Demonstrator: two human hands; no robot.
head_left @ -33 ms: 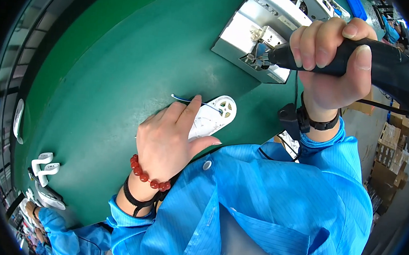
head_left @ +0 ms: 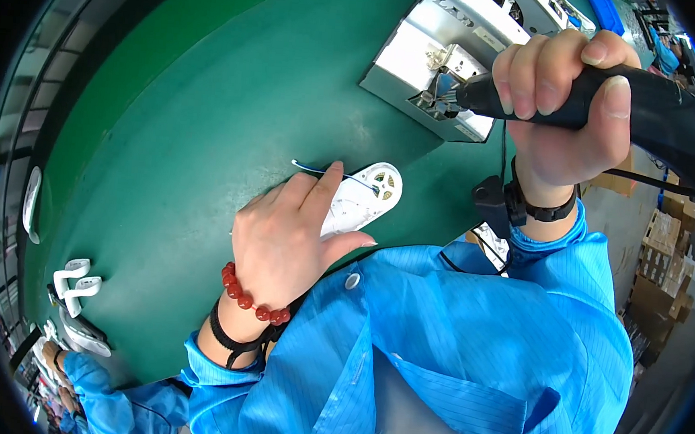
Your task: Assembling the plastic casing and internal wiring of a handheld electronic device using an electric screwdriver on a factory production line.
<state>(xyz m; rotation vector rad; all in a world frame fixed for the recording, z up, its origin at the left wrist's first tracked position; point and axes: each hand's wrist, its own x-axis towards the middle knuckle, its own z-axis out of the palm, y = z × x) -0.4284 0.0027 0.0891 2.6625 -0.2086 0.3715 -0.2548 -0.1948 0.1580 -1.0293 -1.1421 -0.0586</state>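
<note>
My left hand lies over a white oval plastic housing on the green table, thumb along its near edge and fingers across its far side. A round, slotted opening with a brassy inside shows at the housing's right end. From there thin blue and white wires run under my index fingertip and stick out to the left. Raised at the right, my right hand is wrapped around a black electric screwdriver. Its tip is at the front of a silver metal screw feeder; the exact contact is hard to see.
Small curved white parts lie on the table at left, with another white piece near the rim. A co-worker's blue sleeve is at lower left. Far right are a blue bin and cardboard boxes.
</note>
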